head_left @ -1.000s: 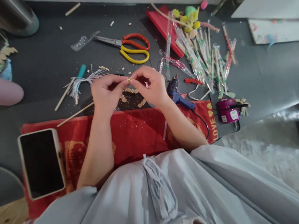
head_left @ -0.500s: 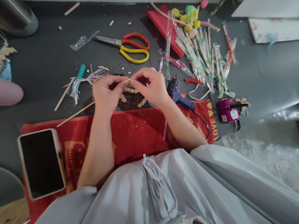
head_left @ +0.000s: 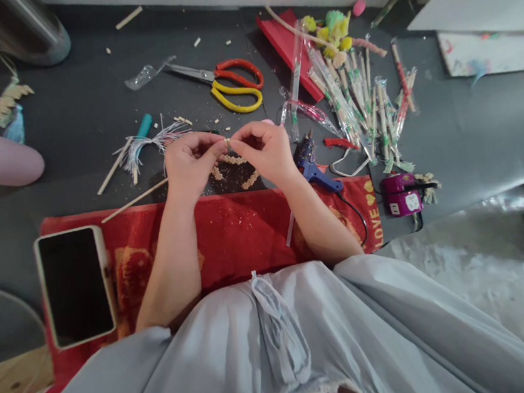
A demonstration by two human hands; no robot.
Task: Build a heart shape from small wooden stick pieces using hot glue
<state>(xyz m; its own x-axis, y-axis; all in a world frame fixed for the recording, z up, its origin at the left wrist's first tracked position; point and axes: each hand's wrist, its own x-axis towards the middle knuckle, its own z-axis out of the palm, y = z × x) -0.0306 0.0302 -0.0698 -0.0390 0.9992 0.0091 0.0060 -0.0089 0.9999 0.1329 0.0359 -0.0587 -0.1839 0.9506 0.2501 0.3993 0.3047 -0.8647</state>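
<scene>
Hardly anything has moved since the earlier frame: left hand (head_left: 188, 170) and right hand (head_left: 269, 158) stay fingertip to fingertip at a tiny pale piece (head_left: 228, 144).

Each hand has thumb and forefinger clamped on the piece, which sits between them above the dark surface (head_left: 90, 96), just past the far edge of the red towel (head_left: 238, 237); its exact shape is too small to tell. Knobbly tan strands (head_left: 250, 180) lie beneath and between the hands. A thin stick (head_left: 134, 200) slants toward the left wrist, and a blue glue gun (head_left: 319, 175) rests just beside the right one. Scissors (head_left: 238, 105) with red and yellow handles lie beyond the fingers.
</scene>
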